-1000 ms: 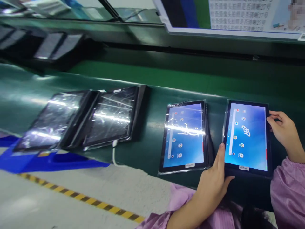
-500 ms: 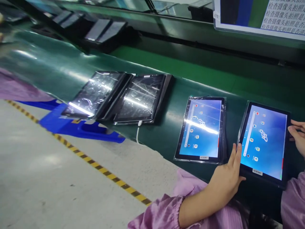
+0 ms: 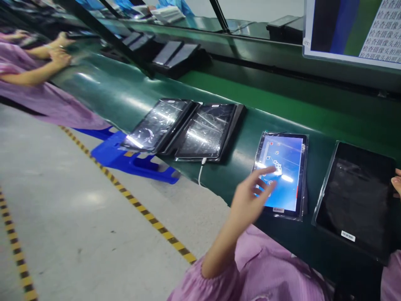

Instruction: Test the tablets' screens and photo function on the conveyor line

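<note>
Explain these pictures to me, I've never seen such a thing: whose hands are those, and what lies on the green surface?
A camera worn on a person's head looks down at their own two bare hands; there is no machine. A long green conveyor belt carries tablets. The left hand, open and empty, hovers over a lit blue-screened tablet in clear plastic wrap. Of the right hand only fingertips show, at the edge of a black dark-screened tablet. Further left lie two more dark tablets side by side, the right one with a white cable. The pink-sleeved arms top left are a co-worker's.
</note>
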`<state>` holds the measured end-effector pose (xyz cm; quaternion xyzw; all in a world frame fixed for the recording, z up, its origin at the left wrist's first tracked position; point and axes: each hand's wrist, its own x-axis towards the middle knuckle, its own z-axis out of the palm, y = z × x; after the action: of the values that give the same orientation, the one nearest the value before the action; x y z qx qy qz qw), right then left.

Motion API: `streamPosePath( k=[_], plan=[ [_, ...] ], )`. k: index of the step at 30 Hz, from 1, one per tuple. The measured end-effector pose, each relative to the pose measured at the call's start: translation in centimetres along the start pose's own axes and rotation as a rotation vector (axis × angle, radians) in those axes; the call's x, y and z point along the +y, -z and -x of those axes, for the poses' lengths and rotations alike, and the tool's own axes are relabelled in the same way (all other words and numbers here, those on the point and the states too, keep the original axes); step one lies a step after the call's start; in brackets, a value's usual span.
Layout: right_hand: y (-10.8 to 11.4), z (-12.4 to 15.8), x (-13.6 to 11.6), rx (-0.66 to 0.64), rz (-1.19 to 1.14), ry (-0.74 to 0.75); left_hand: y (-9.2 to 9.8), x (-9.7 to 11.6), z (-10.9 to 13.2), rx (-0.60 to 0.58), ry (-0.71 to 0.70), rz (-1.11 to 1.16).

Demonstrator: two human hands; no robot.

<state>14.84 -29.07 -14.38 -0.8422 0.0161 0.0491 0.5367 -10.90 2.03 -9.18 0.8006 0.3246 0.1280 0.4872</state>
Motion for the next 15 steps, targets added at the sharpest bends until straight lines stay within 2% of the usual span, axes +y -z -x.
streamPosePath(
  k=[2, 3, 5, 8, 15],
  plan=[
    [0.0, -0.1, 0.3, -0.013, 0.015, -0.009, 2.1, -1.8, -2.2, 0.244, 0.052, 0.037],
    [0.1, -0.1, 0.4, -0.017, 0.022, -0.008, 2.7, -2.8, -3.2, 0.297, 0.086, 0.057],
    [0.1, -0.1, 0.7, -0.03, 0.023, -0.001, 3.3, -4.5, -4.7, 0.283, 0.163, 0.125],
    [0.1, -0.1, 0.8, -0.035, 0.005, 0.01, 3.0, -6.0, -5.9, 0.179, 0.234, 0.221],
    [0.1, -0.2, 0.9, -0.036, 0.021, 0.013, 2.2, -6.6, -6.9, 0.137, 0.22, 0.212]
  ],
)
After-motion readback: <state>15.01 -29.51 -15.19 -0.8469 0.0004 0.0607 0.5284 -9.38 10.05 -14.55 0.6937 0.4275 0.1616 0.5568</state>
